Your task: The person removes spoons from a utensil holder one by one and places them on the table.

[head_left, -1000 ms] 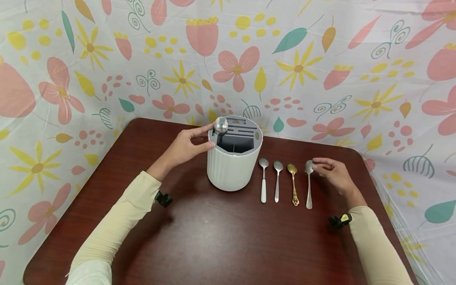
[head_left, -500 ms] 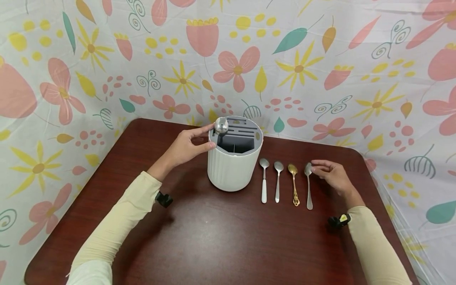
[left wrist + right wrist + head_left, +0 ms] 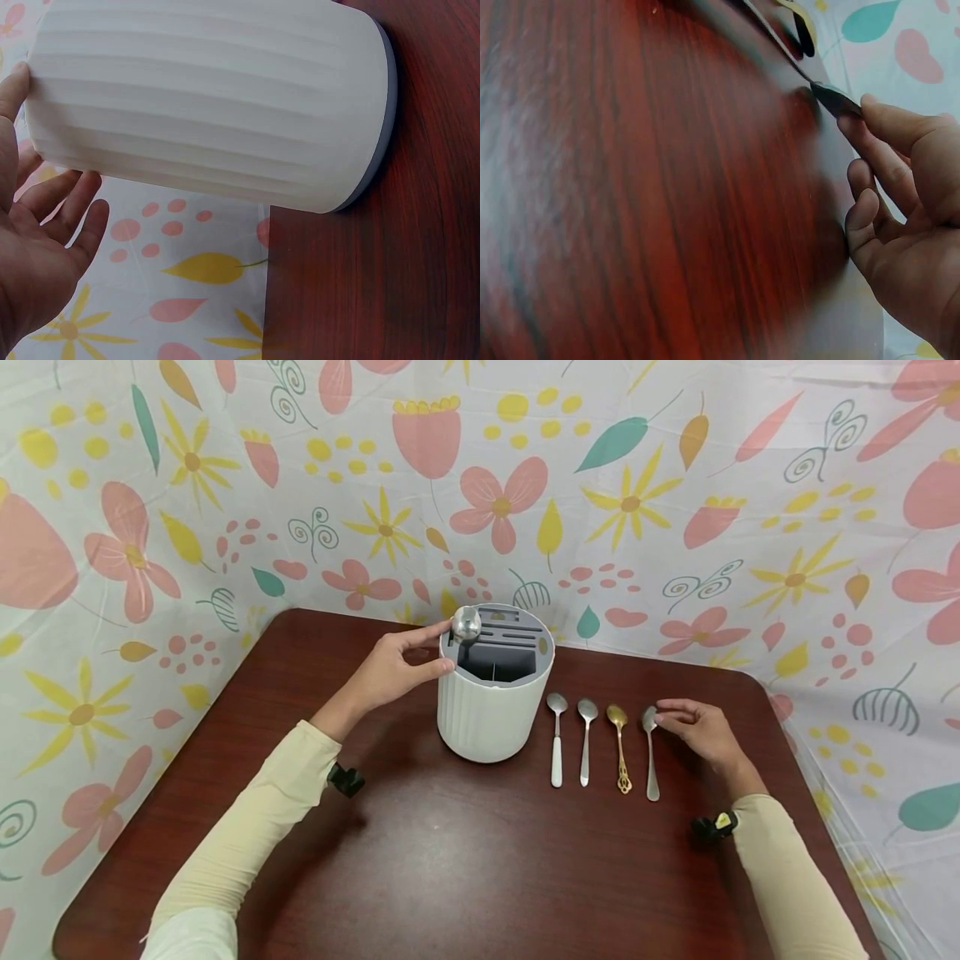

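Observation:
My left hand (image 3: 390,668) rests at the left rim of a white ribbed utensil holder (image 3: 483,722), its thumb and index finger spread and touching the edge. In the left wrist view, the other fingers lie loosely beside the holder (image 3: 210,97). A shiny round silver utensil head (image 3: 466,623) sticks up at the holder's left side. On the right, my right hand (image 3: 701,731) pinches the bowl end of a silver spoon (image 3: 651,752) between thumb and index finger. The right wrist view shows that spoon's bowl (image 3: 835,99) edge-on between the fingertips.
Left of the held spoon lie a gold spoon (image 3: 619,747) with an ornate handle, a plain silver spoon (image 3: 585,739) and a white-handled spoon (image 3: 556,739). The holder's grey top has slots and compartments. Behind the dark wooden table (image 3: 450,868) hangs a floral cloth (image 3: 502,468).
My right fingers and the spoon's bowl end have shifted slightly toward the near side. The left hand and the utensil holder have stayed put.

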`<state>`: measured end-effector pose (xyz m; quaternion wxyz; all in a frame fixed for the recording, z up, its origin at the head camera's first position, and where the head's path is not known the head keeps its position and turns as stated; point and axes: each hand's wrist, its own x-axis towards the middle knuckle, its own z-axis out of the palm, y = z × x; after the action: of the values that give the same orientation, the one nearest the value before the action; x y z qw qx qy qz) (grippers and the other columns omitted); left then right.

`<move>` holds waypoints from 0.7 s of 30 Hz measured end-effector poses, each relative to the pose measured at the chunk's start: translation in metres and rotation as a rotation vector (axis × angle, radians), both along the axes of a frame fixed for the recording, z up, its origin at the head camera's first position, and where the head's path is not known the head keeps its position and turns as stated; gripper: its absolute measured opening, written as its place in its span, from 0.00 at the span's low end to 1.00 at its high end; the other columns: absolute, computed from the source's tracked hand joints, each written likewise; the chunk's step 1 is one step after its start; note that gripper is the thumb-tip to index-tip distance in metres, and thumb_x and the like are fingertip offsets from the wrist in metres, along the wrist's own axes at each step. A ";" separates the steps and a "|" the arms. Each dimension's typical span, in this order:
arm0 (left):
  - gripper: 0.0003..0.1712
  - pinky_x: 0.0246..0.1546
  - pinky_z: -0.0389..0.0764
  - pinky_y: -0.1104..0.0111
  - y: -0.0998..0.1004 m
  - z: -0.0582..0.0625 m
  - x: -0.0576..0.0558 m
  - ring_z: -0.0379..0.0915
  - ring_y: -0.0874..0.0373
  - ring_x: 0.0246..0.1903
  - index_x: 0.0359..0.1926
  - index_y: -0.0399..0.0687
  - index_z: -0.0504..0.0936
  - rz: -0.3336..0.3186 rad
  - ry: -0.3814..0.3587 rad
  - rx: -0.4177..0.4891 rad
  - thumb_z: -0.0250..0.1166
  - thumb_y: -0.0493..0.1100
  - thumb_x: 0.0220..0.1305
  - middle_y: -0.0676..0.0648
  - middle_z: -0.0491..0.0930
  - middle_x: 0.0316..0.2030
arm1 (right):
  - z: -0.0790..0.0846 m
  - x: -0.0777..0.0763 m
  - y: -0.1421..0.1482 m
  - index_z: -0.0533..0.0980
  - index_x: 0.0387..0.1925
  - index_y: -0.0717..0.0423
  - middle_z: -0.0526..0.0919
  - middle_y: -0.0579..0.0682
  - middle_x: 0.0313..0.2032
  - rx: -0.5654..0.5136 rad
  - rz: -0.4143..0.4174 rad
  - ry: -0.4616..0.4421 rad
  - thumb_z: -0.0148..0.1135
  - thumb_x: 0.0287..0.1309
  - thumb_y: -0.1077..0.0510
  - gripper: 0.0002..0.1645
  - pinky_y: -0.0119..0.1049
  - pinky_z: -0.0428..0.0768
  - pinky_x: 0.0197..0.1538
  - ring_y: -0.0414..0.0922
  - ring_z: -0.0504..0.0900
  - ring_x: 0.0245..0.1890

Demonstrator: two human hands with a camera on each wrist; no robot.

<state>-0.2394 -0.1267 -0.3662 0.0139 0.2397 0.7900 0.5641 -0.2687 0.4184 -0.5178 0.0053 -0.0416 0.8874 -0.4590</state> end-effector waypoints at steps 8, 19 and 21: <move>0.35 0.58 0.77 0.52 0.000 0.000 0.000 0.76 0.51 0.62 0.73 0.52 0.72 0.005 0.006 -0.013 0.71 0.41 0.67 0.48 0.75 0.68 | 0.005 0.006 0.006 0.79 0.62 0.61 0.89 0.59 0.46 0.147 0.047 0.037 0.71 0.64 0.48 0.30 0.19 0.78 0.40 0.20 0.81 0.39; 0.35 0.57 0.78 0.49 0.000 0.001 0.001 0.75 0.47 0.62 0.73 0.49 0.71 0.005 -0.004 -0.017 0.71 0.41 0.67 0.43 0.76 0.66 | 0.027 0.013 0.010 0.82 0.59 0.56 0.90 0.56 0.44 0.298 0.093 0.100 0.73 0.63 0.48 0.27 0.17 0.74 0.40 0.20 0.81 0.40; 0.35 0.58 0.77 0.49 0.000 0.002 0.001 0.75 0.47 0.62 0.73 0.49 0.71 0.004 -0.007 -0.016 0.71 0.41 0.67 0.43 0.76 0.67 | 0.039 0.015 0.005 0.83 0.58 0.54 0.90 0.55 0.45 0.308 0.097 0.109 0.72 0.63 0.48 0.25 0.20 0.76 0.39 0.22 0.81 0.39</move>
<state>-0.2388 -0.1268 -0.3647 0.0173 0.2361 0.7948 0.5588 -0.2532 0.4237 -0.4791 -0.0143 -0.1079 0.9432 -0.3140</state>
